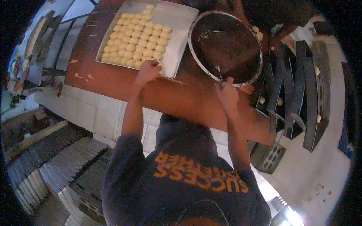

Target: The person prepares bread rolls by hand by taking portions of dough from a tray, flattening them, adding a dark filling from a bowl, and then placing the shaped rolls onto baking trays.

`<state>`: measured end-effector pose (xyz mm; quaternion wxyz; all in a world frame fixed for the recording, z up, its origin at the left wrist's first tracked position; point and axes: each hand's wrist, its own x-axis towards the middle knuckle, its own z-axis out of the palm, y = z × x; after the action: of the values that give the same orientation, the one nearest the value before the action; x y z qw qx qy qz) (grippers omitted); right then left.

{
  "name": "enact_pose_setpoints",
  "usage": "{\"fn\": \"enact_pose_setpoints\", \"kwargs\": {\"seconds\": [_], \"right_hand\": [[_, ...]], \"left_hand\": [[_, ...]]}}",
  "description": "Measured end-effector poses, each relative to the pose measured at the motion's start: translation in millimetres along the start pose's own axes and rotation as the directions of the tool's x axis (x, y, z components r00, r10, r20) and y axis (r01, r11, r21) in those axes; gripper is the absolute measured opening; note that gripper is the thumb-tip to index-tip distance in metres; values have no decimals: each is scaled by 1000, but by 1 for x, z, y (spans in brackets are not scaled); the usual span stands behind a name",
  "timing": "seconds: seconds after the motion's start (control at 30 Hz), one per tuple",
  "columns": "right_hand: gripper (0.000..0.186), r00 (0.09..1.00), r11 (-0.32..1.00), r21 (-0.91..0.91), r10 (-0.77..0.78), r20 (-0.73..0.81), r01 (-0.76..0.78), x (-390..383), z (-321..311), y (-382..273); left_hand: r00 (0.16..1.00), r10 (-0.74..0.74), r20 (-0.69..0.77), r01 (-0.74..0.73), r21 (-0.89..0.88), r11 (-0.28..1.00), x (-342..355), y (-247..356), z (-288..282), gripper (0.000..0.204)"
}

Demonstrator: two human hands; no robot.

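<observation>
Bench: a worn reddish-brown bench runs under the round basin and stretches out to its left, the top scuffed pale in patches.
Tray: just left of the basin, a shallow metal tray carries close rows of pale dough balls, its side nearest the basin bare.
Left hand: this hand is left of the basin, at the tray's near corner, fingers bent against one dough ball; I can't tell whether it is pinched or only touched.
Right hand: this hand is closed round a metal utensil at the basin's near rim.
Room: white tiles face the side below the basin's level; dark ridged stacks sit low to its left; pale floor spreads to its lower right, near a pan with round cups.
Tins: long black tins stand right of the basin, a few holding pale balls.
Cut off: beyond the basin, a co-worker in dark clothing is cropped by the upper edge, hands lost in gloom.
Hard to make out: the basin's dark brown contents, a whitish streak inside, and the utensil's working end.
</observation>
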<state>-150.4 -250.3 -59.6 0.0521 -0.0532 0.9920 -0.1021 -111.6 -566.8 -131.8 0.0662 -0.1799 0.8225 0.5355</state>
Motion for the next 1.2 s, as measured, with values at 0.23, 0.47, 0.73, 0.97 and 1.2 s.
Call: {"fn": "enact_pose_setpoints", "kwargs": {"seconds": [0.23,0.47,0.73,0.97,1.2], "right_hand": [[40,948,944,-176,-243,207,281,26,-21,-4],[29,856,866,-57,-476,203,496,78,-44,37],[27,868,842,-280,-363,338,461,127,-68,110],[20,861,825,-268,-432,269,497,134,-1,90],[19,657,784,-45,-486,576,619,146,8,121]], "left_hand": [[933,-110,343,348,-781,518,-109,-6,29,33],[979,171,110,-133,-287,949,-134,-8,134,35],[839,403,-366,-105,618,779,-120,-55,181,28],[973,43,-226,39,347,937,-114,-36,169,22],[956,-274,-100,136,-677,723,-96,-16,144,28]]}}
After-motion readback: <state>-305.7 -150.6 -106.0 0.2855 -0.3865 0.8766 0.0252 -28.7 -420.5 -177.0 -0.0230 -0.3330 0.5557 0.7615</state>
